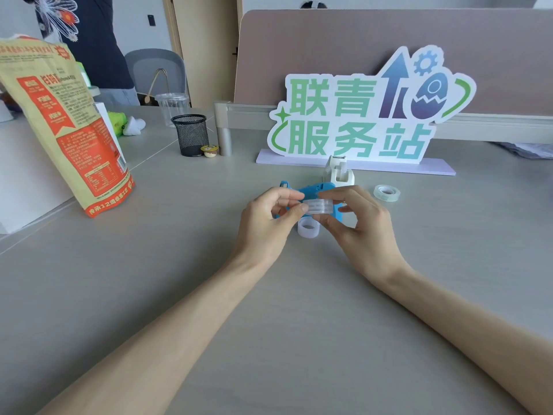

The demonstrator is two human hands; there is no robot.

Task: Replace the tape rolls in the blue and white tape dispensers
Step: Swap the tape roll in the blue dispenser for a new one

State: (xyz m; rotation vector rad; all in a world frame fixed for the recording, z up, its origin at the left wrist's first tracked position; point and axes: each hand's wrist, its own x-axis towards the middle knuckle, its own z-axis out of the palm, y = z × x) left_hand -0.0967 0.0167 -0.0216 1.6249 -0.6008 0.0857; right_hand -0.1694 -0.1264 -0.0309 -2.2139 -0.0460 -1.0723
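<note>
My left hand (pixel 266 223) and right hand (pixel 359 220) both pinch one clear tape roll (pixel 318 206), fingers curled on either side, just above the blue dispenser (pixel 317 188) on the table (pixel 269 310). White dispenser (pixel 338 173) sits behind it, second roll (pixel 386 193) to its right, whitish ring (pixel 308 228) below my grip. Risks: the slick roll slips from my fingertips, the loose end sticks back down, or I load it backwards.

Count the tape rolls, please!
3. Held roll pinched by left hand and right hand; second roll on the table beneath them; third roll right of the white dispenser. Dispensers may hide more.
</note>
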